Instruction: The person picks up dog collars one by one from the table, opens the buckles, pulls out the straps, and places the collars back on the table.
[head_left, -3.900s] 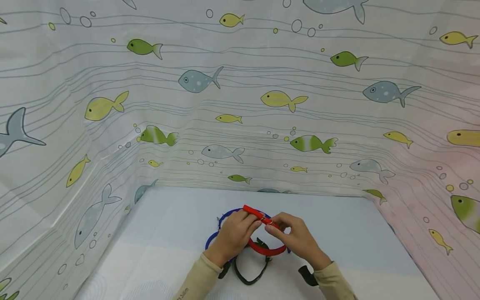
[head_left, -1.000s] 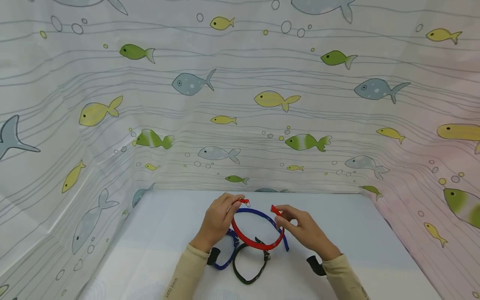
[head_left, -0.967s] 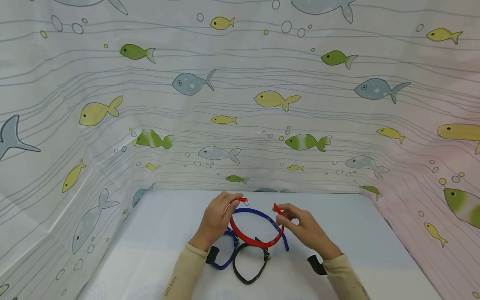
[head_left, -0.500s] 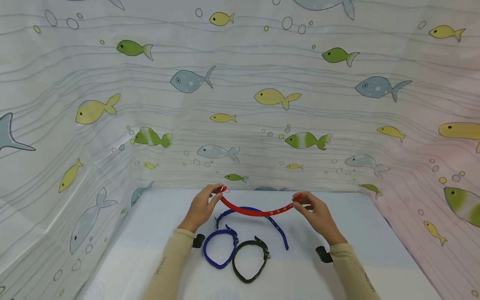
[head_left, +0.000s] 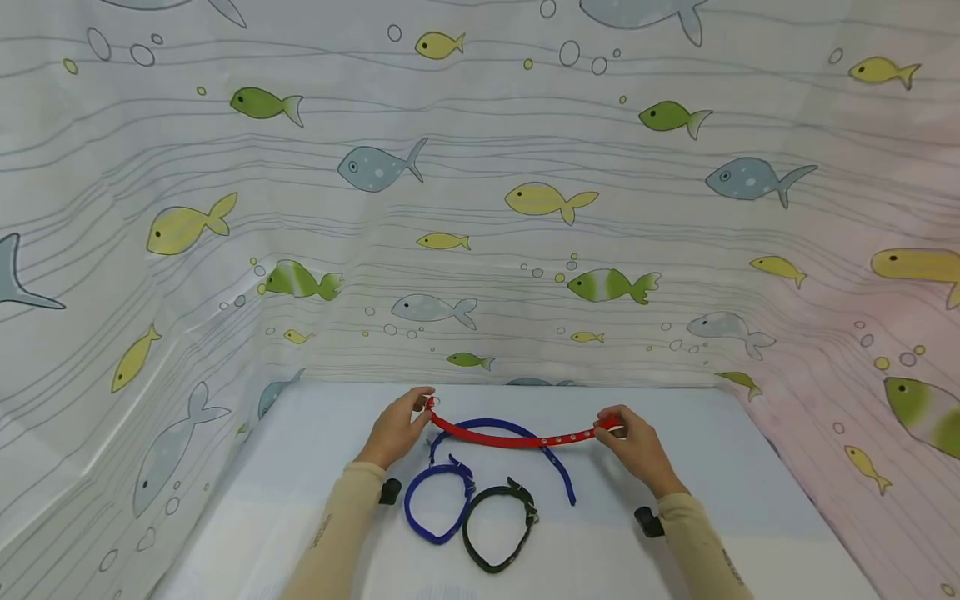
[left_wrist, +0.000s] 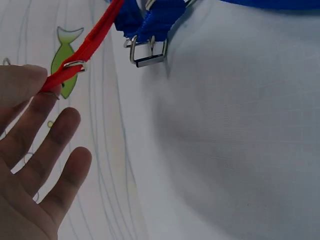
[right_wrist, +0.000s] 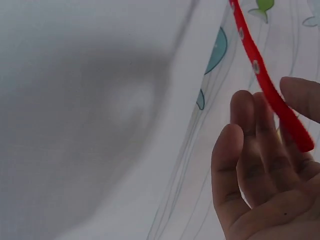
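Note:
A red collar (head_left: 498, 441) with metal eyelets hangs in a shallow curve between my two hands, unbuckled and drawn out lengthwise. My left hand (head_left: 392, 430) pinches its buckle end; in the left wrist view thumb and index finger hold the red strap (left_wrist: 90, 45) beside a metal loop, the other fingers loose. At the opposite end, my right hand (head_left: 634, 446) pinches the strap near its tip (right_wrist: 300, 136) between thumb and fingers. Behind and below lies an unbuckled blue collar (head_left: 558, 469), partly covered by the red one in the head view.
Nearer on the white table (head_left: 600, 558) lie a blue collar (head_left: 410, 517) fastened in a loop and a dark green collar (head_left: 468, 546), also looped, side by side. A fish-printed sheet (head_left: 480, 275) stands around the table's back and sides.
The red collar, earlier buckled or overlapped in a ring, is now undone and stretched out. My hands have moved apart with its ends, lowering slightly in the last half second.

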